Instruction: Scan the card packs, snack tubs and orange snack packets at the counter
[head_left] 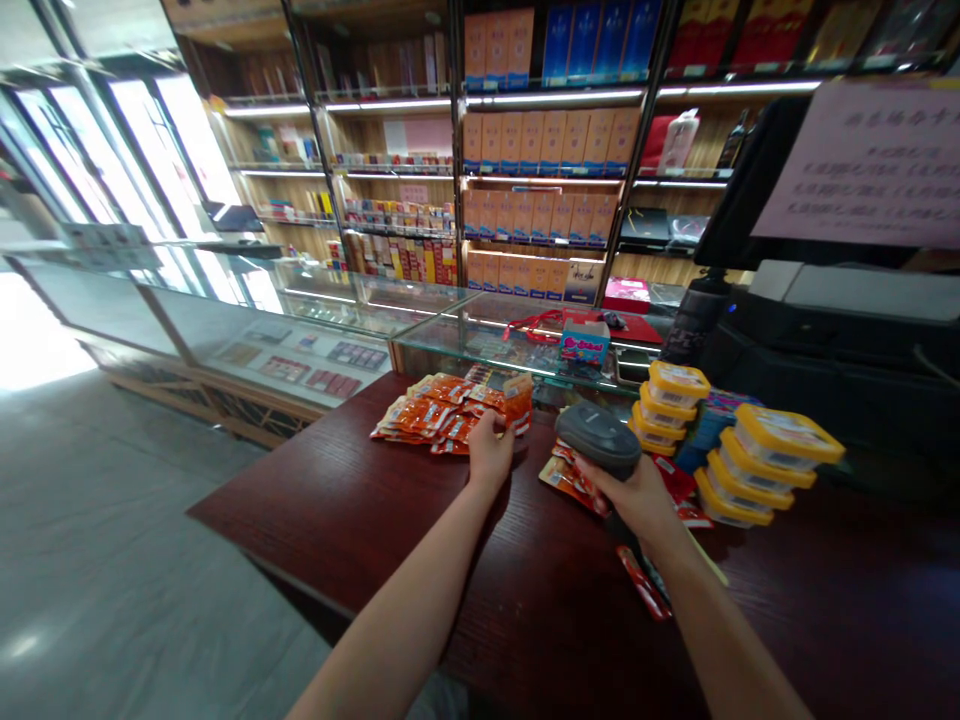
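Observation:
My right hand is wrapped round the grip of a black barcode scanner, its head pointing away to the left. Under the scanner lie several orange snack packets on the dark wood counter. To the left, my left hand is closed with fingertips pinching the edge of an orange snack packet at the right end of a spread pile of like packets. A thin red packet lies below my right wrist.
Stacks of yellow-lidded tubs stand on the right, with another stack behind the scanner. A monitor with a paper notice rises above them. A glass display case carrying a blue-pink box borders the counter's far side; shelves of boxed goods stand beyond.

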